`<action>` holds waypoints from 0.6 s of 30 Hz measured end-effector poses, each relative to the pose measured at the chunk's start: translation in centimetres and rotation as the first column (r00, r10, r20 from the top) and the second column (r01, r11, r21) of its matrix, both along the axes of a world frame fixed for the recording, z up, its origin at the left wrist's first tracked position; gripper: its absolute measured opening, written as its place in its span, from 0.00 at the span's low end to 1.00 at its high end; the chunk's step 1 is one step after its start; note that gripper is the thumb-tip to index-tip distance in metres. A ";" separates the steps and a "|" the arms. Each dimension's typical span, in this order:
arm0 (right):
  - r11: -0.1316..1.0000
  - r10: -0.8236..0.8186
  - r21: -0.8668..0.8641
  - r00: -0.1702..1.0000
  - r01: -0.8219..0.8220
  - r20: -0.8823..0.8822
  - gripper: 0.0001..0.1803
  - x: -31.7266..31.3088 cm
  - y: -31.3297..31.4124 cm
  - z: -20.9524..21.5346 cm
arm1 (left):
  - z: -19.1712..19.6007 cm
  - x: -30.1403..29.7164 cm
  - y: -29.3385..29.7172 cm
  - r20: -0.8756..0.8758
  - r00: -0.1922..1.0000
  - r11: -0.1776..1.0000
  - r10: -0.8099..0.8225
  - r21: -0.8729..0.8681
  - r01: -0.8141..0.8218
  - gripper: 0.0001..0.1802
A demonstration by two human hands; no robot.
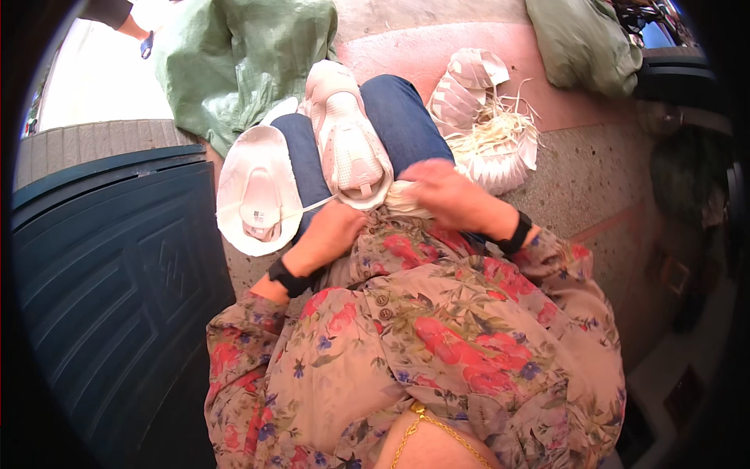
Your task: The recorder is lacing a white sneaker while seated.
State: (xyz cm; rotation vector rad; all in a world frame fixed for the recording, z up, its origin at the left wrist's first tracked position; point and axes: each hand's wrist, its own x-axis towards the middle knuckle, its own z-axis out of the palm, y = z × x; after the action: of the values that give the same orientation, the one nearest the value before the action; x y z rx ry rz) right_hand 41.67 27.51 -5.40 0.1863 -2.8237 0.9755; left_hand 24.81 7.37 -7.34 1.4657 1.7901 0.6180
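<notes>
A white shoe upper [355, 148] with mesh panels lies lengthwise between my jeans-clad thighs, its near end by my hands. My left hand [340, 228] is closed beside that end, its fingertips partly hidden. A thin white shoelace [312, 205] runs from its fingers to the left. Over a bundle of cream laces [406, 200] on my lap is my right hand [449, 197], smeared by motion, so its grip cannot be made out. Another white shoe upper [258, 187] with a printed label inside rests against my left thigh.
To the right on the floor stand stacked white uppers [462, 86] and more uppers [496, 164] topped with loose cream laces [500, 129]. Green sacks [234, 62] [586, 43] are ahead at both sides. A dark blue panelled door [117, 289] borders my left. Another person's foot [146, 44] shows far left.
</notes>
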 end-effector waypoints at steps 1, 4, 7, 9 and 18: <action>0.972 -0.229 -0.066 0.970 0.224 -0.084 0.14 0.6 1.0 0.4 | 0.3 -0.6 -0.3 0.130 0.984 0.984 0.126 -0.139 -0.108 0.09; 0.821 -0.544 -0.178 0.838 0.543 0.045 0.09 2.3 3.4 0.0 | 2.0 -1.4 0.8 0.095 0.952 0.957 0.291 -0.034 -0.289 0.10; 0.924 -0.330 -0.168 0.939 0.343 0.100 0.06 3.0 3.0 -0.9 | 2.1 -1.0 3.6 0.041 0.978 0.974 0.202 0.095 -0.205 0.09; 0.954 -0.260 -0.120 0.959 0.273 0.114 0.08 3.0 2.2 -0.8 | 1.8 0.3 5.1 0.024 0.989 0.976 0.145 0.163 -0.147 0.09; 0.959 -0.266 0.115 0.962 0.259 0.057 0.07 3.9 1.9 -1.8 | 0.7 3.6 9.6 0.065 0.982 0.984 -0.176 0.023 0.175 0.10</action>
State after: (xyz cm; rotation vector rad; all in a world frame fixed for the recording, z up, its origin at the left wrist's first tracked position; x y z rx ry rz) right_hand 45.57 29.39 -7.19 -0.2131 -2.8688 0.7899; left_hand 28.39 16.93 -6.61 1.5758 1.5878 0.5866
